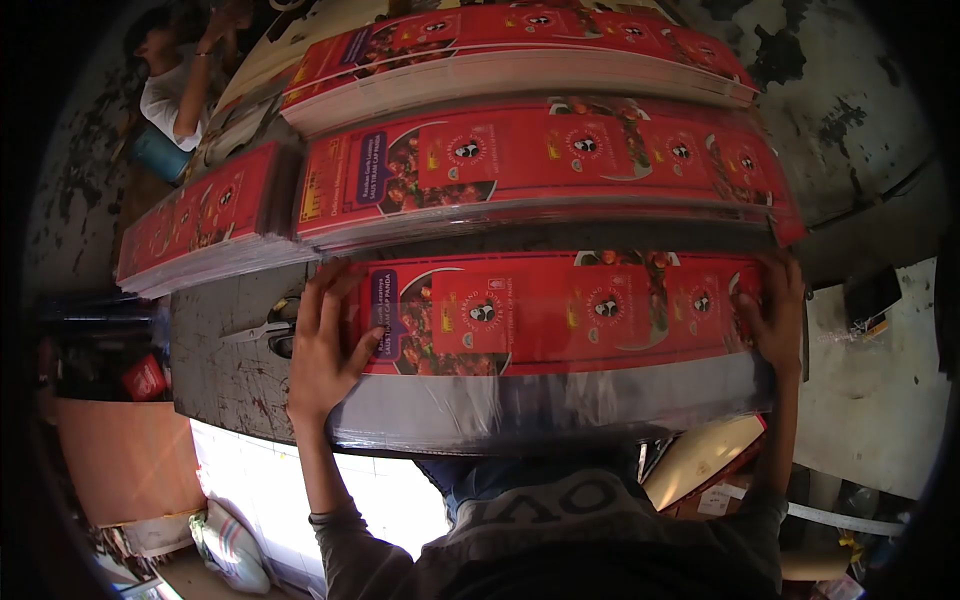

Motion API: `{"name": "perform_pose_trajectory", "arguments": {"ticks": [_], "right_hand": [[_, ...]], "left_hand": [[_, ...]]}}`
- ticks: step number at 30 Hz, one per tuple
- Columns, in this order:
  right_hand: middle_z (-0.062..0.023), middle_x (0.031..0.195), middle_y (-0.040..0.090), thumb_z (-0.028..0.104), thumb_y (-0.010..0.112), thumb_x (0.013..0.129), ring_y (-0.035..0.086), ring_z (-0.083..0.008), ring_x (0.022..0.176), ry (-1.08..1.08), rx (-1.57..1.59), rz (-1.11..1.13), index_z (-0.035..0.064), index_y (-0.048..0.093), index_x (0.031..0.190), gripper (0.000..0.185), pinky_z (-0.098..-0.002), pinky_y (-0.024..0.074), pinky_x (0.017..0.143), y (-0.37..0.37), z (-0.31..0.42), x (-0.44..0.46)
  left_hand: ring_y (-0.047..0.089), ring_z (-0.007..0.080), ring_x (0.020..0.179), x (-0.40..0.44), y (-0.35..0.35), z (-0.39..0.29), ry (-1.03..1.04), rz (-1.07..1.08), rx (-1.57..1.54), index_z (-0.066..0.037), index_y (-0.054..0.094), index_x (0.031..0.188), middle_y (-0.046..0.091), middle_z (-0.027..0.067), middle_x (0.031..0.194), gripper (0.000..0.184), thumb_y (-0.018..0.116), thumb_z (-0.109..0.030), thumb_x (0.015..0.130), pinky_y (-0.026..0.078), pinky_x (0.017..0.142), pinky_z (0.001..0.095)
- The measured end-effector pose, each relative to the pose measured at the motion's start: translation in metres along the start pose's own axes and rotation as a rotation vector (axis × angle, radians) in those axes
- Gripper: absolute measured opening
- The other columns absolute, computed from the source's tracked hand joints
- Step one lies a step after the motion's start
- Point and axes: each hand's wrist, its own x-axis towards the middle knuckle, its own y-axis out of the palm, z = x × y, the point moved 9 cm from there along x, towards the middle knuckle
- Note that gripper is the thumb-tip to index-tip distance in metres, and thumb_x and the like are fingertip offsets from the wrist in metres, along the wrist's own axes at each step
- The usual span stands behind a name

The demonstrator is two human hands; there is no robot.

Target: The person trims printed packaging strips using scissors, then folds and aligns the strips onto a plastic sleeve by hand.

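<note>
A long stack of glossy red printed packaging sheets (pixel 540 320), marked with panda logos and food pictures, lies in front of me near the table's front edge. Its near side is a thick grey, shiny layered edge. My left hand (pixel 325 345) grips the left end, thumb on top and fingers along the far corner. At the right end, my right hand (pixel 775 312) holds the stack the same way, thumb on the upper face. Scissors (pixel 262 331) lie just left of my left hand, their handles partly hidden.
Behind are a long red stack (pixel 540 165), another stack farther back (pixel 520 75), and a shorter one (pixel 200 220) at left. A person (pixel 175 90) sits at the far left. A dark flat object (pixel 873 297) rests on the right-hand surface. A white sack (pixel 232 548) stands below left.
</note>
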Motion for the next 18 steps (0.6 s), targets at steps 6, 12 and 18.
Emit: {"name": "perform_pose_trajectory", "arguments": {"ticks": [6, 12, 18], "right_hand": [[-0.0157, 0.109, 0.045, 0.026, 0.065, 0.066, 0.043, -0.0341, 0.100, 0.034, 0.017, 0.006, 0.0048, 0.047, 0.109, 0.051, -0.0397, 0.0327, 0.085, 0.0006, -0.0020, 0.0012], [-0.0146, 0.093, 0.046, 0.027, 0.067, 0.063, 0.043, -0.0324, 0.089, 0.036, 0.000, 0.004, 0.0036, 0.049, 0.097, 0.045, -0.0396, 0.0327, 0.077, 0.0006, -0.0037, 0.0005], [-0.0115, 0.079, 0.043, 0.031, 0.070, 0.060, 0.042, -0.0290, 0.076, -0.034, -0.101, -0.085, 0.0032, 0.050, 0.084, 0.042, -0.0370, 0.0300, 0.070, -0.0073, 0.0005, -0.0036]], "left_hand": [[0.042, 0.0352, 0.107, 0.0029, -0.0006, 0.0047, -0.026, -0.031, -0.092, -0.007, 0.047, 0.111, 0.042, 0.0147, 0.115, 0.052, 0.067, -0.009, 0.063, 0.038, 0.088, 0.0415], [0.044, 0.0295, 0.094, 0.0003, -0.0041, 0.0078, 0.020, -0.073, 0.013, -0.006, 0.051, 0.104, 0.044, 0.0115, 0.101, 0.049, 0.071, -0.015, 0.059, 0.036, 0.081, 0.0407], [0.044, 0.0248, 0.087, -0.0020, -0.0057, 0.0072, 0.046, -0.093, 0.080, -0.008, 0.056, 0.095, 0.045, 0.0086, 0.090, 0.043, 0.073, -0.021, 0.058, 0.031, 0.079, 0.0373]]}}
